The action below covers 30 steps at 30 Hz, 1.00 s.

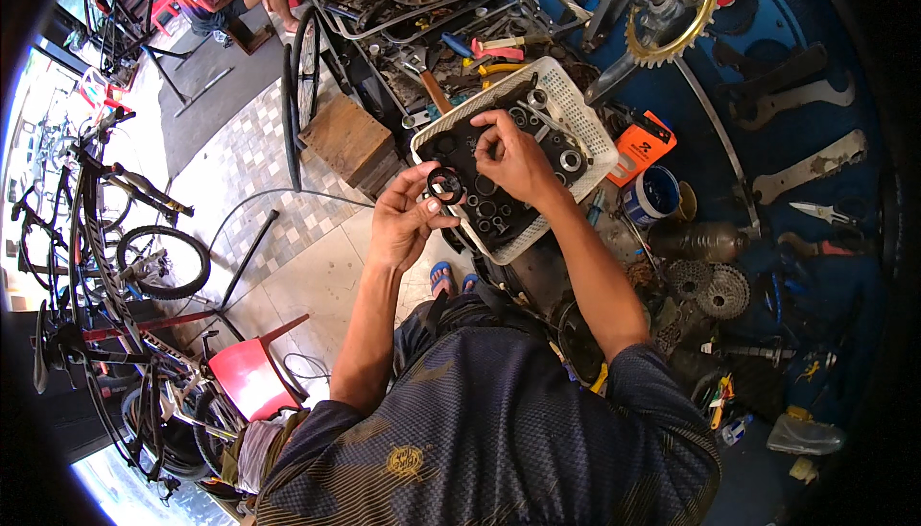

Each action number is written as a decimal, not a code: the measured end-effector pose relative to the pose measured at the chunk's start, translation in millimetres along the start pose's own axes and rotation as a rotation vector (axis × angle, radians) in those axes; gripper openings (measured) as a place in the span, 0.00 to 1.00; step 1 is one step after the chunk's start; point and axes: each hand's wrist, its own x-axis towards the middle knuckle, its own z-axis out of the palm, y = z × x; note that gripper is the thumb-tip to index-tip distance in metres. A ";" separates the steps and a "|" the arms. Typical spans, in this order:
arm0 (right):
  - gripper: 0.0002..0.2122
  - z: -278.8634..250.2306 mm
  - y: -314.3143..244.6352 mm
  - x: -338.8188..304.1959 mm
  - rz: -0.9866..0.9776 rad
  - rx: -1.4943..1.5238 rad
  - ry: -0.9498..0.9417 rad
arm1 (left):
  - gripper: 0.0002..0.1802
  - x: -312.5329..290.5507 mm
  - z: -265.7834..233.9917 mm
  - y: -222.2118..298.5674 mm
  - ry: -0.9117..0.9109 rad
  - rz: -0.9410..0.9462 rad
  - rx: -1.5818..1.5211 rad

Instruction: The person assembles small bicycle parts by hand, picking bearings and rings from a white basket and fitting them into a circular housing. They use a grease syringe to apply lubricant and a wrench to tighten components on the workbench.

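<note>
Black ring: being pinched by left hand
Right hand: curling above white basket, hold unclear

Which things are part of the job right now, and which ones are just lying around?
Seem part of the job:
black ring, in the left hand
white basket, under the right hand

Just lying around, probably:
wooden block
red chair
orange packet

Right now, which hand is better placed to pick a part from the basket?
Likely the right hand: it hovers over the white basket, though its pinch may hold something; the left hand holds a black ring.
</note>
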 end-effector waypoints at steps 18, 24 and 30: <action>0.23 0.7 -70.2 -25.6 -0.331 -0.286 0.080 | 0.25 4.3 14.0 -1.1 0.006 0.081 0.195; 0.23 3.5 -71.9 -26.2 -0.354 -0.297 0.122 | 0.24 4.1 13.1 -0.4 -0.009 0.103 0.247; 0.25 0.0 -76.1 -25.7 -0.235 -0.154 0.092 | 0.26 2.4 15.7 2.5 -0.025 0.112 0.253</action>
